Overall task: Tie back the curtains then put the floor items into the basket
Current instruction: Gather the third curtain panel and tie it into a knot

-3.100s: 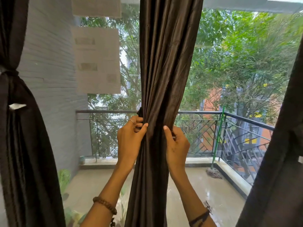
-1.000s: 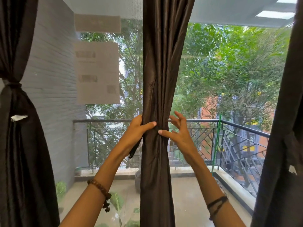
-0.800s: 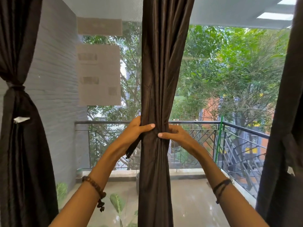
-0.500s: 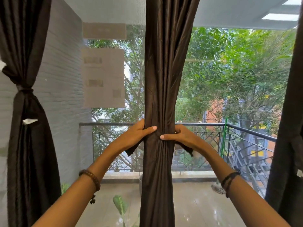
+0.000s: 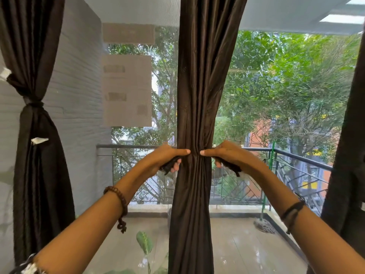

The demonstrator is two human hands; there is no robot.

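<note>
I see my left grip [image 5: 167, 157] and my right grip [image 5: 225, 155] squeezing the middle curtain [image 5: 199, 86] between them. Each grip is curled around one end of a dark tie [image 5: 169, 165], and the thumbs press the bunched cloth from both sides. The curtain hangs straight down between my two grips. Far off to the left of my left grip, another curtain [image 5: 37, 155] is already tied. Past my grips is a railing [image 5: 296, 157].
</note>
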